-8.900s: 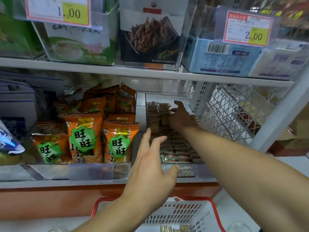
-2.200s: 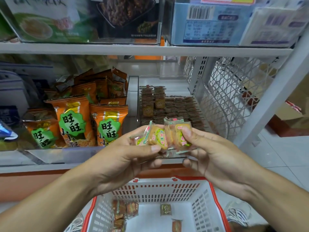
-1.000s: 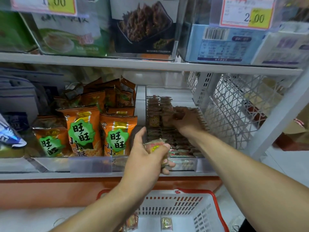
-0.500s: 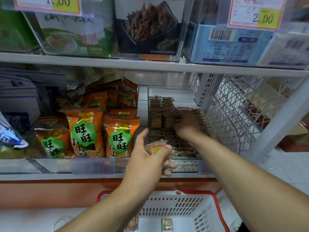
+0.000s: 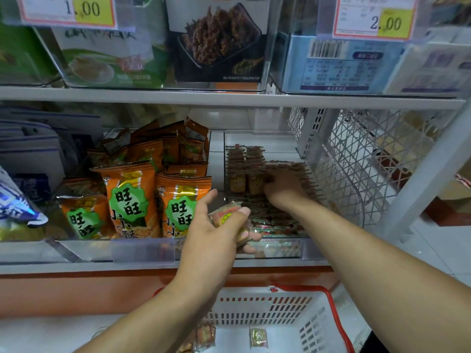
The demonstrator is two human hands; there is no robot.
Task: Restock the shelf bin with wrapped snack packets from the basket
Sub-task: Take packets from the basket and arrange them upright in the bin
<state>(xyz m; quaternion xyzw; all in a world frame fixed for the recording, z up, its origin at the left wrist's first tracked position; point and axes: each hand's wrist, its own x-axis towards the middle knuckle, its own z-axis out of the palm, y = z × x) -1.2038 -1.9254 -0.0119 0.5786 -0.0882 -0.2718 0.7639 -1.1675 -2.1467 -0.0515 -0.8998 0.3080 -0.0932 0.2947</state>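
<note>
Since a moment ago, little has moved: right hand [image 5: 281, 186] still tucks packets into the bin [image 5: 275, 247], fingers hidden; left hand [image 5: 216, 229] holds spare packets [image 5: 225, 215] ready.

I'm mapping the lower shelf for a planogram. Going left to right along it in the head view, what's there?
Blue-and-white packet → orange snack bags → clear shelf bin of snack packets → white mesh side panel.

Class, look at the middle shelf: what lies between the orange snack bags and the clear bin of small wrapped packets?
In the head view, a bare white strip of shelf separates the orange snack bags from the clear bin. Nearer the front, the left hand, holding packets, crosses it.
</note>
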